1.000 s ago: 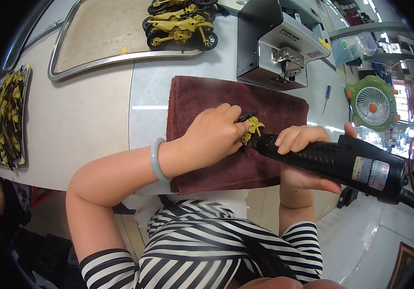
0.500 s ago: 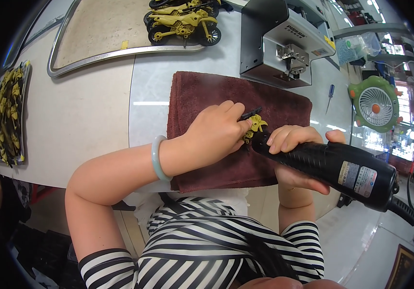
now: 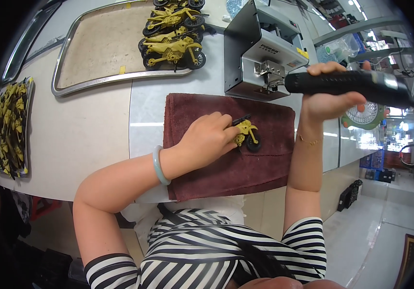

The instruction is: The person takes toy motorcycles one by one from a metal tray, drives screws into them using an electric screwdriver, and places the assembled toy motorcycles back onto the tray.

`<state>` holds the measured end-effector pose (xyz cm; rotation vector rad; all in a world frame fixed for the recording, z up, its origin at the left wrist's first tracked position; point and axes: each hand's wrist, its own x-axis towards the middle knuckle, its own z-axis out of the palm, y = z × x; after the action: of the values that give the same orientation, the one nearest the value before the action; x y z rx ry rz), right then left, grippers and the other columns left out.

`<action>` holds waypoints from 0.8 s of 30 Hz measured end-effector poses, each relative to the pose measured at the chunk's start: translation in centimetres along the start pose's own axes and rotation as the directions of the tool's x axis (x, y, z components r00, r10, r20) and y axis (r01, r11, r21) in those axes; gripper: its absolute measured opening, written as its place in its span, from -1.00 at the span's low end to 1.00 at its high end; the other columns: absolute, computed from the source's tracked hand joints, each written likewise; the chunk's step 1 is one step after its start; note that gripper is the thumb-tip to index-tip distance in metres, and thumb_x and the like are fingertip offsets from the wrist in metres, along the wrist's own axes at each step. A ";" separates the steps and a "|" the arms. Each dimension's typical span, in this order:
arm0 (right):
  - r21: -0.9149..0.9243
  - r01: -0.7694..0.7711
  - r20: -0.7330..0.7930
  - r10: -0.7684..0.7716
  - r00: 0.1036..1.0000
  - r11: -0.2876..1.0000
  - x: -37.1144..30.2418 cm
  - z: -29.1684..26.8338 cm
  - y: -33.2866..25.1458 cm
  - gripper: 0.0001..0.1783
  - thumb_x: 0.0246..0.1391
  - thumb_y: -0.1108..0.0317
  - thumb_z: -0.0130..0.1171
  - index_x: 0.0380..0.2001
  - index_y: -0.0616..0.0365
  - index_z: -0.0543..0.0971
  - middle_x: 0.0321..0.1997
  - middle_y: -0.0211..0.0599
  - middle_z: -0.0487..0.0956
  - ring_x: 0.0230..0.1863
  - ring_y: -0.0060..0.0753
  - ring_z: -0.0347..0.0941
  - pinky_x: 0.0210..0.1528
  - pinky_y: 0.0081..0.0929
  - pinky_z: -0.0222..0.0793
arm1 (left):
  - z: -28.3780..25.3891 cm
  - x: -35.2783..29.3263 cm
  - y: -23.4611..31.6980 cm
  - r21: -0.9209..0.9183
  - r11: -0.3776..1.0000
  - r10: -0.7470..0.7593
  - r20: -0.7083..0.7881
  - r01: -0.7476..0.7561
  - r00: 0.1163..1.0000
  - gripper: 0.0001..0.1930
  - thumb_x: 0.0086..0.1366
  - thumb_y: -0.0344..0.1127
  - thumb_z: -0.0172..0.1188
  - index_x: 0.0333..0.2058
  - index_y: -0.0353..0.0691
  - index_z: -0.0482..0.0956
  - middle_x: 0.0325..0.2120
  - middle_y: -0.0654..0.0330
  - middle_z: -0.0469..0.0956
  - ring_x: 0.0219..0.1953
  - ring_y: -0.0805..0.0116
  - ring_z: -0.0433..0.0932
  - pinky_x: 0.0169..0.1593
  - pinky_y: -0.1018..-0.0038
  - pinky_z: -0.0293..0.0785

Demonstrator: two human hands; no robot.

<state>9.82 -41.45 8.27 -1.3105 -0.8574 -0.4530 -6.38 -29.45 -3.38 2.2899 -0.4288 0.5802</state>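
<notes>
My left hand [image 3: 208,138] is closed around the rear of a small yellow and black toy motorcycle [image 3: 246,130], holding it down on a folded dark red towel [image 3: 226,168]. The toy's front wheel points away to the right, while its back part is hidden under my fingers. Gripped in my right hand [image 3: 330,103] is a black corded electric screwdriver [image 3: 346,83], raised beyond the towel's far right corner. Its tip reaches the metal fixture [image 3: 270,76] on the front of a grey and black box-shaped machine [image 3: 245,53]; whether they touch, I cannot tell.
A metal-rimmed tray [image 3: 105,82] holds several yellow toy motorcycles [image 3: 173,50] at its right end. At the far left, another tray [image 3: 29,103] is heaped with yellow and black parts [image 3: 9,130]. A green fan [image 3: 361,120] stands behind my right wrist.
My right hand has lifted the screwdriver off the toy motorcycle and carried it up and away to the machine's fixture. The toy's front wheel now shows; my left hand keeps its hold.
</notes>
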 end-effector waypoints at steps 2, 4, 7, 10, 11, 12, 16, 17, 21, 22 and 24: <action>-0.055 0.030 0.006 -0.030 1.000 0.998 -0.1 0.6 0.8 -0.08 -0.12 -0.49 -0.27 0.13 -0.02 0.06 -0.57 -0.22 0.41 -0.64 -0.37 0.36 -0.50 -0.43 0.37 | -0.1 -0.2 -0.3 -0.042 0.997 -0.065 0.021 0.066 0.998 -0.64 -0.17 -0.32 0.32 -0.30 -0.20 0.56 -0.46 0.23 0.35 -0.41 0.28 0.37 -0.35 0.42 0.38; -0.062 0.030 0.050 -0.027 0.998 0.998 -0.1 0.4 1.0 -0.10 -0.10 -0.48 -0.27 0.12 0.00 0.08 -0.58 -0.21 0.41 -0.65 -0.38 0.36 -0.52 -0.44 0.37 | -0.6 -0.1 0.0 -0.063 0.992 -0.103 0.056 0.106 0.993 -0.61 -0.18 -0.32 0.33 -0.28 -0.20 0.56 -0.45 0.22 0.35 -0.39 0.27 0.37 -0.33 0.41 0.38; -0.032 -0.065 0.048 0.066 0.997 0.997 -0.3 1.2 0.3 -0.10 -0.11 -0.48 -0.26 0.10 0.01 0.10 -0.58 -0.24 0.40 -0.65 -0.41 0.34 -0.50 -0.43 0.37 | -1.5 -0.2 -0.1 -0.099 0.975 -0.180 0.158 0.197 0.971 -0.56 -0.21 -0.32 0.34 -0.24 -0.20 0.55 -0.42 0.19 0.34 -0.34 0.25 0.36 -0.28 0.39 0.39; 0.170 -0.210 0.113 0.192 0.975 0.963 -2.0 0.6 -1.2 -0.05 -0.15 -0.48 -0.17 0.13 0.01 0.08 -0.57 -0.29 0.38 -0.65 -0.42 0.32 -0.53 -0.46 0.33 | -1.7 0.1 -0.1 -0.095 0.971 -0.190 0.243 0.218 0.951 -0.54 -0.21 -0.34 0.33 -0.21 -0.20 0.55 -0.39 0.17 0.32 -0.29 0.23 0.35 -0.24 0.38 0.39; 0.324 -0.222 0.144 0.184 0.972 0.920 -3.2 0.8 -2.2 0.00 -0.17 -0.50 -0.20 0.15 0.03 0.00 -0.59 -0.25 0.39 -0.66 -0.39 0.34 -0.54 -0.43 0.36 | -1.8 0.3 0.0 -0.072 0.977 -0.174 0.269 0.200 0.947 -0.53 -0.21 -0.36 0.32 -0.19 -0.19 0.54 -0.38 0.16 0.32 -0.28 0.22 0.34 -0.22 0.39 0.39; 0.472 -0.239 0.174 0.176 0.969 0.849 -4.8 1.3 -3.2 0.05 -0.20 -0.52 -0.23 0.18 0.04 -0.07 -0.60 -0.22 0.39 -0.67 -0.37 0.36 -0.55 -0.41 0.38 | -1.8 0.2 0.0 -0.075 0.975 -0.183 0.268 0.210 0.946 -0.53 -0.21 -0.36 0.32 -0.19 -0.19 0.54 -0.38 0.16 0.32 -0.28 0.22 0.34 -0.22 0.39 0.39; 0.292 -0.399 0.322 0.303 0.897 0.869 -9.2 2.2 -6.9 0.12 -0.26 -0.48 -0.13 0.19 0.01 -0.23 -0.49 -0.19 0.40 -0.56 -0.32 0.39 -0.37 -0.30 0.42 | -2.1 0.4 0.2 -0.058 0.978 -0.175 0.302 0.202 0.937 -0.50 -0.21 -0.38 0.31 -0.16 -0.18 0.52 -0.35 0.16 0.31 -0.26 0.21 0.34 -0.21 0.38 0.39; 0.236 -0.428 0.358 0.332 0.873 0.872 -9.8 2.4 -7.4 0.09 -0.25 -0.41 -0.06 0.18 0.01 -0.21 -0.46 -0.19 0.42 -0.49 -0.31 0.41 -0.28 -0.31 0.40 | -2.3 0.1 0.1 -0.057 0.977 -0.181 0.303 0.207 0.936 -0.50 -0.21 -0.39 0.30 -0.15 -0.17 0.52 -0.35 0.16 0.31 -0.25 0.21 0.33 -0.22 0.37 0.39; 0.249 -0.479 0.479 0.323 0.816 0.842 -10.6 2.2 -7.3 -0.21 -0.02 0.17 0.14 0.12 0.06 -0.10 -0.37 -0.17 0.45 -0.33 -0.30 0.44 -0.07 -0.34 0.33 | -2.2 -0.1 0.1 -0.063 0.978 -0.172 0.294 0.199 0.940 -0.50 -0.21 -0.38 0.30 -0.16 -0.16 0.52 -0.36 0.16 0.31 -0.27 0.21 0.33 -0.23 0.36 0.38; 0.263 -0.529 0.489 0.361 0.794 0.807 -10.6 2.2 -7.4 -0.27 0.03 0.36 0.13 0.12 0.06 -0.09 -0.35 -0.16 0.46 -0.30 -0.32 0.44 -0.04 -0.34 0.30 | -2.1 -0.2 0.0 -0.072 0.977 -0.175 0.283 0.203 0.943 -0.50 -0.20 -0.38 0.30 -0.15 -0.15 0.52 -0.37 0.16 0.31 -0.28 0.21 0.33 -0.24 0.36 0.38; 0.271 -0.510 0.475 0.347 0.809 0.816 -10.4 2.1 -7.4 -0.28 0.03 0.33 0.11 0.12 0.05 -0.09 -0.36 -0.16 0.45 -0.32 -0.32 0.44 -0.06 -0.34 0.31 | -1.9 -0.2 0.0 -0.080 0.974 -0.181 0.272 0.210 0.945 -0.50 -0.20 -0.38 0.30 -0.15 -0.15 0.52 -0.38 0.16 0.31 -0.29 0.21 0.33 -0.25 0.36 0.38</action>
<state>-2.67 -42.99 5.20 -1.1919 -0.8900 0.3668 -7.11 -28.06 -2.27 2.2774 -0.3435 0.1486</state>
